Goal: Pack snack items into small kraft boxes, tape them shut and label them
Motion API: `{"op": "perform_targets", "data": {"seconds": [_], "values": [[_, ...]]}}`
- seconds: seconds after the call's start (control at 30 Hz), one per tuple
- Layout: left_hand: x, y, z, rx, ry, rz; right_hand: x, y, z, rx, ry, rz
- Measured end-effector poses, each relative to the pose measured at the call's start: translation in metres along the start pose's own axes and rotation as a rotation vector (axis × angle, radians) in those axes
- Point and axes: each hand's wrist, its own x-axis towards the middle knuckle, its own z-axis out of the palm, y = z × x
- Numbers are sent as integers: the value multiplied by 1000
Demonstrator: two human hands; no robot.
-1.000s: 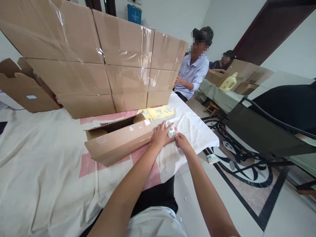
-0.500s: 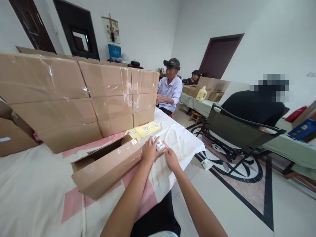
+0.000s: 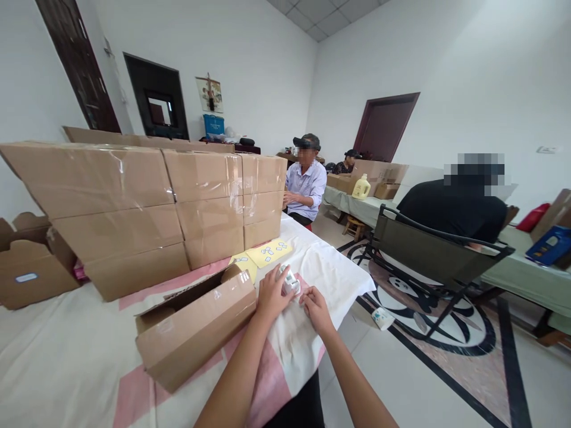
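Note:
My left hand (image 3: 270,295) is closed around a small white object (image 3: 290,282) with recesses in its side, just above the cloth-covered table; its exact kind I cannot make out. Just to the right, my right hand (image 3: 316,306) has its fingers curled in a pinch, a small gap away from the white object. Whatever those fingertips may hold is too small to tell. An open cardboard box (image 3: 203,324) lies left of my left hand. Beyond my hands, yellow sheets (image 3: 270,254) with several small pale labels on them rest on the table.
Stacked, taped cardboard boxes (image 3: 209,205) form a wall along the table's far side. Another open box (image 3: 31,270) stands at the left. A person in a light shirt (image 3: 307,184) sits beyond the table corner. A folding chair (image 3: 435,255) with a seated person is at right.
The view has tilted up, so everything sits lower in it. My right hand has drawn slightly away from the white object, while my left hand keeps holding it.

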Motion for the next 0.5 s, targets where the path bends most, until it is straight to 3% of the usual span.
{"op": "perform_targets", "data": {"seconds": [0.13,0.3,0.5], "values": [[-2,11,-6,-166,53,54,-2,3,-2,35,-49,-56],[-5,18,-2,-367,-25,134,-6,4,-2,58,-143,-168],[-2,12,1,-522,-49,116,-8,7,-2,84,-172,-241]]}}
